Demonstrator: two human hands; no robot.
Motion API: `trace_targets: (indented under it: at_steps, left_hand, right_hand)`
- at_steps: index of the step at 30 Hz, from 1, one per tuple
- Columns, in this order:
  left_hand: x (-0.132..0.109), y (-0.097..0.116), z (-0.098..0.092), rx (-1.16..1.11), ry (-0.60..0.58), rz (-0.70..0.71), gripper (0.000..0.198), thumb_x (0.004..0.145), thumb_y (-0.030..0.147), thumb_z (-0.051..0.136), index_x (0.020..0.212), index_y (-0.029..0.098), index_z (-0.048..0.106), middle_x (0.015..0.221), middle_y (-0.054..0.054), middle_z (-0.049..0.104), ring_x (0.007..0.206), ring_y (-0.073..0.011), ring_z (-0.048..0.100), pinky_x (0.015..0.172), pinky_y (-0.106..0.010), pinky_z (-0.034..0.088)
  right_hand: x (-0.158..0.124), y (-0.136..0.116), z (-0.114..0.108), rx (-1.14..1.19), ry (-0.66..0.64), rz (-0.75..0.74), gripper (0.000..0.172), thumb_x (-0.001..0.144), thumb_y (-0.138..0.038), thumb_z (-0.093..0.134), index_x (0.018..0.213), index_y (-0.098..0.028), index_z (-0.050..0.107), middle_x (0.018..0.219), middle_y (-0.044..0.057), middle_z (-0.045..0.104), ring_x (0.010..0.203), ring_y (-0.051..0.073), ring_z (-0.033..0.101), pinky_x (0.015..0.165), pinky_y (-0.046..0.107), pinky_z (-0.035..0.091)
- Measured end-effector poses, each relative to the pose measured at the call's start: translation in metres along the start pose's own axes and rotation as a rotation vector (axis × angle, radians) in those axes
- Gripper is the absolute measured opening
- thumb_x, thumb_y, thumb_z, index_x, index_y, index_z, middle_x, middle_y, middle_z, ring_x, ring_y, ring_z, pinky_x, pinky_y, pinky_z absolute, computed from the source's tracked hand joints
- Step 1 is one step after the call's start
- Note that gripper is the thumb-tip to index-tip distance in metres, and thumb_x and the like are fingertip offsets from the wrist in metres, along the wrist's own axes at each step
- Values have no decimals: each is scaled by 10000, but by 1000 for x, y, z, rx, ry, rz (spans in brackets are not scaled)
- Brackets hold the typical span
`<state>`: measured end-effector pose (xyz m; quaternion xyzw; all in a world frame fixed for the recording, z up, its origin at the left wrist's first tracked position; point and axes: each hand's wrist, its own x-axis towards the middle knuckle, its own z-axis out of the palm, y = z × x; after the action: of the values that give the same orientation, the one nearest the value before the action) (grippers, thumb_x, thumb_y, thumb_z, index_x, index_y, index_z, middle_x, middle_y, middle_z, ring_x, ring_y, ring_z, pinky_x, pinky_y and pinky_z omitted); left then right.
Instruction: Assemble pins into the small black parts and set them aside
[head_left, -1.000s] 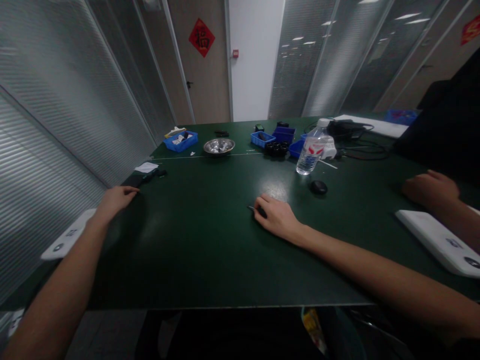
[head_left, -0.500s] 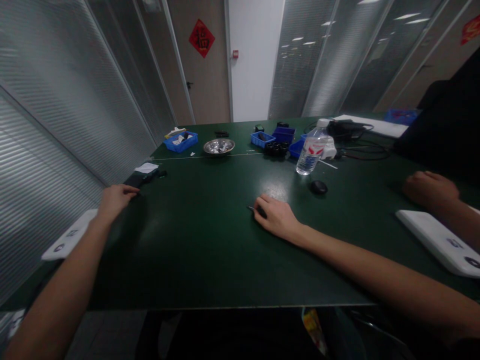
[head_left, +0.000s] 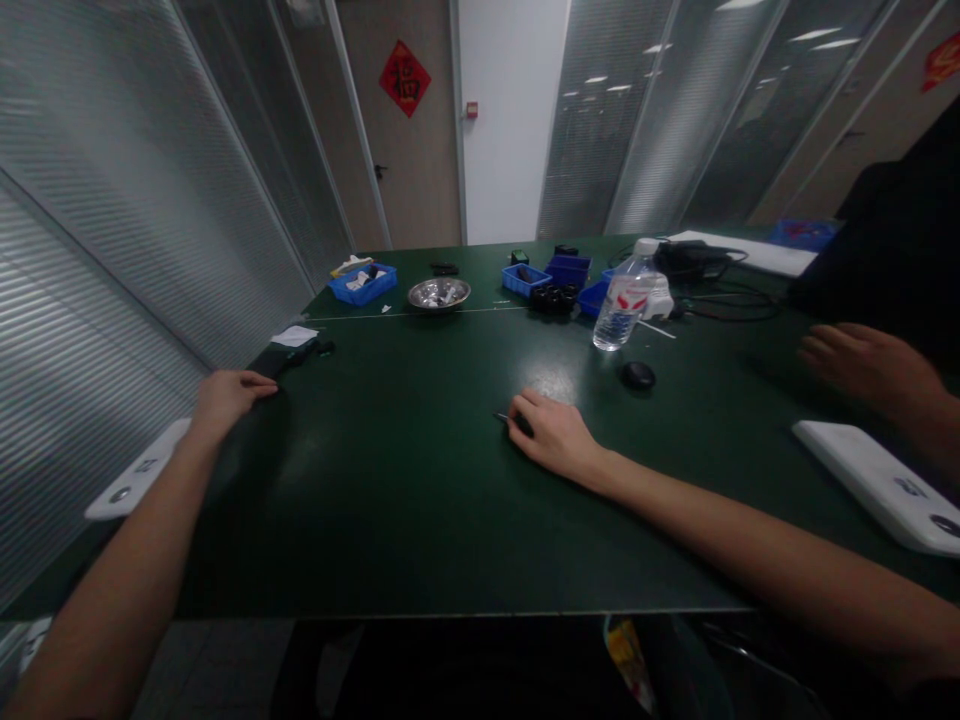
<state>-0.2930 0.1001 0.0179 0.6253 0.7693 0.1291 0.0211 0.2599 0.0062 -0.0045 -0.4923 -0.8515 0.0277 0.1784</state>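
My right hand (head_left: 551,432) rests on the green table (head_left: 390,500), its fingers closed around a small screwdriver (head_left: 501,416) with a dark handle and a thin metal tip pointing left. Most of the handle is hidden in the palm. At the table's left side, my left hand (head_left: 229,398) has its fingertips pressed together, and whatever they may hold is too small to make out. Just beyond these fingers lies a dark flat object (head_left: 264,362), with a white paper (head_left: 295,336) and small black parts (head_left: 324,348) close by.
A metal bowl (head_left: 439,294) with small pieces stands farther back, between blue trays (head_left: 364,285). A water bottle (head_left: 624,300) and a black mouse (head_left: 638,375) are right of centre. Another person's hand (head_left: 870,365) is at the right, near a white device (head_left: 885,485).
My left hand has shifted very slightly; a dark bit at its fingertips no longer shows. My right hand stays put. The other person's hand has opened somewhat and moved up.
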Motion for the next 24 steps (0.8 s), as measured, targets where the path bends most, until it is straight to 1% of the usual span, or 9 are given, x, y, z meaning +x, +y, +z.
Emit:
trace_targets:
  at_steps: [4,6,13,20,22,24]
  left_hand:
    - [-5,5,0,71,27,69,262,901,309,667,1067,135,771,1026,-33,763,952,-210,649,855,-272,443]
    - [-7,8,0,109,35,104,262,907,296,646,1061,128,774,1037,-51,758,977,-226,643,883,-291,437]
    - [-14,19,3,206,66,123,295,912,255,594,1105,103,758,1084,-109,746,977,-262,640,864,-325,462]
    - [-17,24,4,234,66,116,301,919,266,574,1091,97,756,1056,-143,724,961,-287,646,863,-361,477]
    - [-17,23,4,234,71,114,328,927,282,565,1123,89,743,1076,-156,718,976,-300,648,864,-366,477]
    - [-16,21,5,233,70,122,370,934,289,554,1193,82,717,1123,-165,712,1010,-305,646,879,-363,473]
  right_hand:
    - [0,-2,-2,-1,-8,4,111,983,-295,547,1016,-204,601,1018,55,623,805,169,593,649,276,398]
    - [1,-3,-3,-3,-15,6,112,982,-292,548,1020,-203,604,1013,57,624,818,173,598,656,278,401]
    - [1,-4,-3,-10,-5,4,119,988,-301,540,1014,-204,603,1012,53,626,811,172,601,648,277,396]
    - [1,-2,1,-20,4,2,114,986,-299,538,1014,-207,599,1011,49,625,816,172,597,652,273,390]
    - [1,-2,1,-23,7,0,115,986,-300,538,1014,-207,599,1008,48,622,815,171,596,652,274,391]
    - [1,-3,0,-21,8,-3,118,988,-302,534,1015,-208,599,1005,44,619,806,169,595,650,278,392]
